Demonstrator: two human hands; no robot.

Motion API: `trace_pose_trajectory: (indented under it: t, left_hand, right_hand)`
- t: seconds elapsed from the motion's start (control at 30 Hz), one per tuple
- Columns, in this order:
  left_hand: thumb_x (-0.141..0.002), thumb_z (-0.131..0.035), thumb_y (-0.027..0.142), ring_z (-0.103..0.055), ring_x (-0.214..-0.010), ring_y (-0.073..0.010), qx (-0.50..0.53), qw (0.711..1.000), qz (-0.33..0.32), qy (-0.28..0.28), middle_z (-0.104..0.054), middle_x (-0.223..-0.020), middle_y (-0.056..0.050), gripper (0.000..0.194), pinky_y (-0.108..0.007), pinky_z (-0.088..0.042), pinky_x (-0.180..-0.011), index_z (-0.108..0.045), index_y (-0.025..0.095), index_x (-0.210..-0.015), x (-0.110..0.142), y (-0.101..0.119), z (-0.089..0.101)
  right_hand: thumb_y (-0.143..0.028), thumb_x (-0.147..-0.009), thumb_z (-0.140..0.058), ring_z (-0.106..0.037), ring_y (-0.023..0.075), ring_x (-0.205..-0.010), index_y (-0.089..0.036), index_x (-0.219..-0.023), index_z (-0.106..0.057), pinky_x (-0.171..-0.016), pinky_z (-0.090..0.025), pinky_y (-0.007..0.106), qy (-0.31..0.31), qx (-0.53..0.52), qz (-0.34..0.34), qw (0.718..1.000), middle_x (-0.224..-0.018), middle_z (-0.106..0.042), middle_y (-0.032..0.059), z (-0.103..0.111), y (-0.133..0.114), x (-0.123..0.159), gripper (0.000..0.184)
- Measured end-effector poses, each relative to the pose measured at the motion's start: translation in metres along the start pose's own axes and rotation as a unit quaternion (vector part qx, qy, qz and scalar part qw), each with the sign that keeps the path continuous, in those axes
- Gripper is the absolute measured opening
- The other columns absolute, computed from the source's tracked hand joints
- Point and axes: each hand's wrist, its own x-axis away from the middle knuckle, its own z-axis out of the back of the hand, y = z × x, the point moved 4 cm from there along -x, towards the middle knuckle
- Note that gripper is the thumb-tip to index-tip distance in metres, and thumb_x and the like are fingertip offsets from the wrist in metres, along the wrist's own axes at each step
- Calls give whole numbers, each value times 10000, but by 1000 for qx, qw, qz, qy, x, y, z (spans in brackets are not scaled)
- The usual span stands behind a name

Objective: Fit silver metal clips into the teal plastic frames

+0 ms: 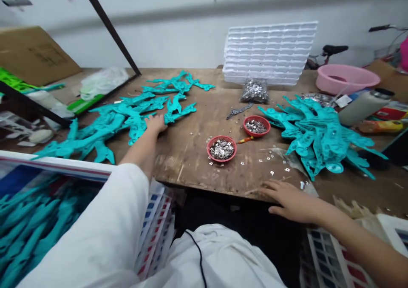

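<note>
"Where's the left teal pile (108, 122)?"
"On the desk (191, 160), at the left hand (156, 123); how open, or gripping what, I can't tell."
"Right hand (287, 199)?"
"Loosely open, holding nothing, near the edge."

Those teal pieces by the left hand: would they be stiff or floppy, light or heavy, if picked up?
Probably stiff: the teal pieces hold their branching shapes, some ends sticking up. They look like thin moulded plastic, so each is likely light for its size. Those by the left hand overlap, so lifting one may drag its neighbours along.
</note>
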Motion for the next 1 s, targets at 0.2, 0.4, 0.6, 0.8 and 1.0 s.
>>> trace_pose_trajectory:
  t: [0.2, 0.4, 0.6, 0.8, 1.0]
  left_hand:
    - [-1303, -425, 696, -656, -1581, -354, 12, 998, 36, 59, -916, -1260, -125, 707, -637, -398, -1361, -838, 123, -1279, -31, 22, 29]
    - [-1383, -303, 468, -360, -1893, -380, 42, 985, -95, 141, -664, -1941, -55, 601, -801, -200, -1597, -855, 232, -1401, -35, 56, 122]
    - [-1383, -594, 505, -484, -1929, -369, 120, 797, -573, 145, -816, -1671, 5, 372, -670, -493, -1569, -938, 377, -1325, 45, 186, 159]
    - [-1273, -718, 196, -862, -1402, -256, 94, 742, -662, 40, -939, -1499, -13, 381, -416, -687, -1198, -948, 462, -1419, 152, 283, 127]
    - [-1277, -781, 209, -906, -1299, -274, 119, 809, -575, 12, -951, -1508, -63, 573, -399, -650, -990, -798, 471, -1786, 182, 274, 84]
  right_hand:
    - [-256, -1178, -742, -924, 467, -1439, -212, -1594, -949, -1216, -781, 628, 192, 55, 2, 980, -1624, -902, 225, 34, 23, -5, 467]
    - [-176, -1228, -755, -929, 429, -1397, -296, -1645, -859, -1182, -782, 598, 659, 140, 33, 738, -1559, -924, 169, 75, -10, 74, 446]
    - [-400, -1150, -993, -475, 647, -1908, -679, -2033, -395, -1468, -433, 1002, 614, 246, -35, 749, -2047, -577, 69, 92, -77, 106, 1102]
    - [-373, -1137, -863, -873, 490, -1339, -281, -1661, -884, -1091, -679, 574, 239, 224, 38, 944, -1340, -956, 219, 108, -85, 45, 533]
    - [-593, -1150, -861, -942, 508, -1262, -153, -1547, -873, -911, -650, 460, 24, 148, -177, 973, -1367, -952, 276, 54, -23, 3, 593]
